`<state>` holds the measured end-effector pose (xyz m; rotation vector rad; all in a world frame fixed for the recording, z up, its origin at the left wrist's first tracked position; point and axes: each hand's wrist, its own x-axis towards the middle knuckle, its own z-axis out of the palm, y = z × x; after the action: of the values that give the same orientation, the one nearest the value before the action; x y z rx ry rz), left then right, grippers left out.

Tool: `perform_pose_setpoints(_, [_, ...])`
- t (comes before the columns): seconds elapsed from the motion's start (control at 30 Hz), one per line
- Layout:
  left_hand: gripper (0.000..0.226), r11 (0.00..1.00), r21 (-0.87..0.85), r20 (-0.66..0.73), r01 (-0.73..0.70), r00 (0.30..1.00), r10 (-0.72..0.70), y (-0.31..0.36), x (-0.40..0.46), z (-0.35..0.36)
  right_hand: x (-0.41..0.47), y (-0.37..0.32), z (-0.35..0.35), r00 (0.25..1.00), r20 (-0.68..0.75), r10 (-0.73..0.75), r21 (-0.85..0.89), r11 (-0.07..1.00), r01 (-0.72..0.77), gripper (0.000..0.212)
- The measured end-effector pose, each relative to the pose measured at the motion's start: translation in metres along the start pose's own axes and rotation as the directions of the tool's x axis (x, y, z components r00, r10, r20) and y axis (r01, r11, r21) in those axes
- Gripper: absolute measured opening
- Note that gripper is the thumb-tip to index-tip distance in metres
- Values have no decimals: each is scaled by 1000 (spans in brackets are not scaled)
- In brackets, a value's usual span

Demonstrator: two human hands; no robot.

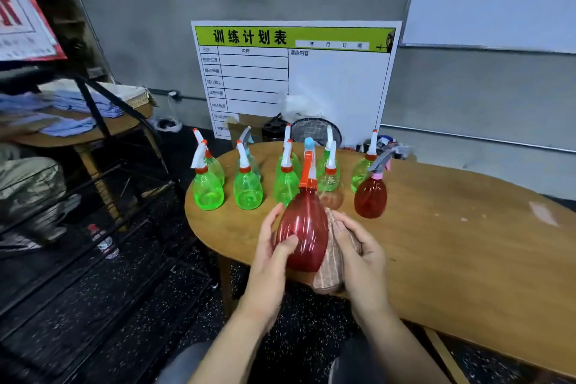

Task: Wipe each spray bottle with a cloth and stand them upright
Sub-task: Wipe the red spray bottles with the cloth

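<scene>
- We hold a red spray bottle (301, 227) upright just above the near edge of a wooden table (467, 259), its orange-and-white trigger head pointing up and away from us.
- The bottle looks like thin see-through plastic and appears empty, so we judge it light, a little springy when squeezed, and smooth enough to slip. The wide belly is the safest place to hold it; the narrow neck under the trigger would also serve for standing it down.
- Our left hand (274, 246) wraps the bottle's left side, thumb curled across the front of the belly and fingers reaching round behind.
- Our right hand (358, 246) is curled around a brownish striped cloth (330, 268) and presses it against the bottle's right side. The cloth sits between that palm and the bottle and hangs below the hand.
- The bottle lies between the two hands, touching both: bare skin on the left, cloth on the right.
- Behind it, further onto the table, other spray bottles stand upright: a row of green bottles (247, 187), a second red bottle (370, 196) to the right, and more green ones behind those. A pale bottle just behind the held one is partly hidden.
- Against the grey wall leans a white schedule board (293, 78) with a green header. A dark metal rack (93, 181) stands to our left.
</scene>
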<state>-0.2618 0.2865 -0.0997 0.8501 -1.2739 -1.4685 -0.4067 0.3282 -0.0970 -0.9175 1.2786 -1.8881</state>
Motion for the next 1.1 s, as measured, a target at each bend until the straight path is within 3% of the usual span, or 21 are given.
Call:
perform_pose_setpoints(0.13, [55,998,-59,23,10,1000,-9,-2,-2,-13,-5,1,18,999,45,4,-20,1000,-3,26])
perform_pose_setpoints(0.23, [61,998,-56,48,-1,999,3,-4,6,-18,-1,5,24,999,49,-6,-10,1000,6,28])
perform_pose_setpoints(0.43, [61,973,-209,126,100,989,-74,-32,36,-28,34,28,10,997,-68,41,15,999,-40,25])
perform_pose_setpoints(0.67, [48,971,-199,198,134,976,-94,-56,75,-15,83,43,12,978,104,-181,-232,952,201,25])
perform_pose_setpoints(0.8, [42,981,-154,170,116,981,-89,-70,97,-10,108,66,4,941,203,-272,-516,787,339,30])
perform_pose_setpoints(0.93, [44,981,-156,115,112,989,-94,-89,111,-8,104,84,-8,884,327,-334,-631,619,467,31])
perform_pose_setpoints(1.0, [44,980,-160,112,120,988,-103,-95,114,-9,94,88,-15,813,450,-370,-611,537,582,31])
perform_pose_setpoints(1.1, [39,984,-144,111,103,990,-88,-105,116,-8,83,94,-26,644,647,-408,-535,359,765,29])
